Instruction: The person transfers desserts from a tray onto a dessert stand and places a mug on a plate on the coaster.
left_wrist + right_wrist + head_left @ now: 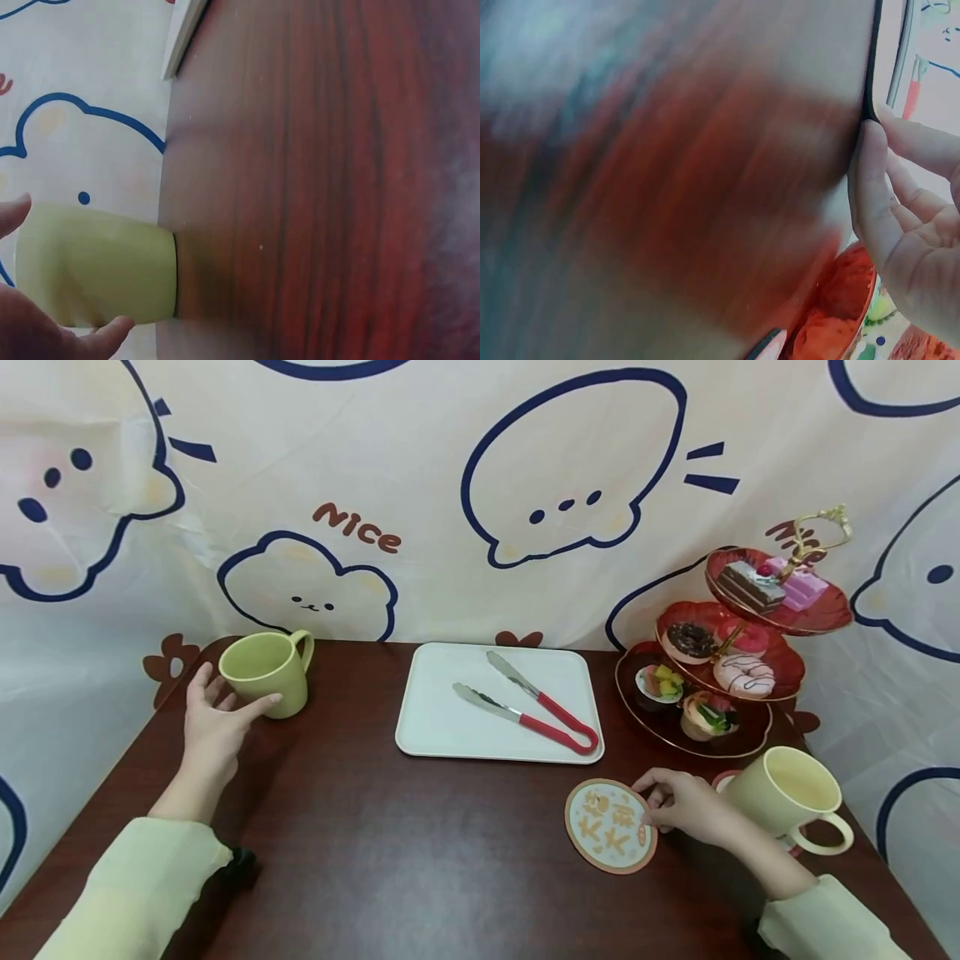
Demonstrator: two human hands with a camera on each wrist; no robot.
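A light green mug (273, 672) stands at the far left of the table, its handle turned to the back right. Around its near side, my left hand (213, 722) is spread, the thumb overlapping the front of the mug and the fingers at its left. In the left wrist view, the mug (97, 262) lies between thumb and finger; contact is unclear. My right hand (686, 806) pinches the right edge of a round coaster (600, 839) with yellow lettering. The right wrist view shows the coaster edge-on between thumb and finger of my right hand (915, 210).
A second light green mug (780, 793) stands on another coaster at the right. White tray (427, 710) at the back holds red-handled tongs (555, 735). Right of it rises a red tiered stand (757, 743) with cakes, doughnuts and cupcakes. A patterned cloth (420, 460) hangs behind.
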